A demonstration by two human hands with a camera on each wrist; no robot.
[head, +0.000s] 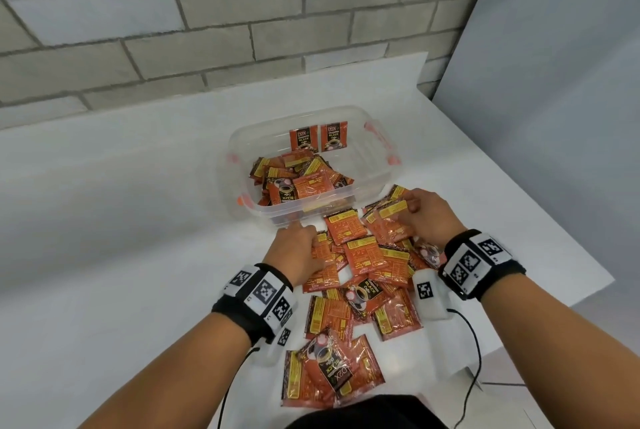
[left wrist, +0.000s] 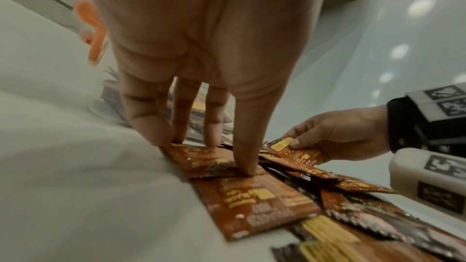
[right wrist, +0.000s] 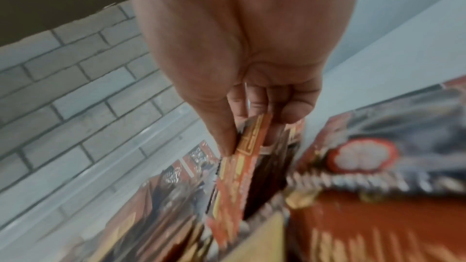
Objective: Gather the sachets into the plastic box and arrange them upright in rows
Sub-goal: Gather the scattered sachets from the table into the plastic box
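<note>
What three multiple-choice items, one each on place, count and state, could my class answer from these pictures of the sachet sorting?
1. Where does the plastic box sit relative to the loose sachets on the table?
A. beyond them, toward the brick wall
B. nearer the person
C. under them

2. How many upright sachets stand against the box's far wall?
A. none
B. two
C. six

3. What is the right hand doing?
A. resting flat on bare table
B. pinching a sachet
C. holding the box

Answers: 1 A, the box lies past the pile. 2 B, two stand side by side. 3 B, thumb and fingers grip one in the right wrist view.
</note>
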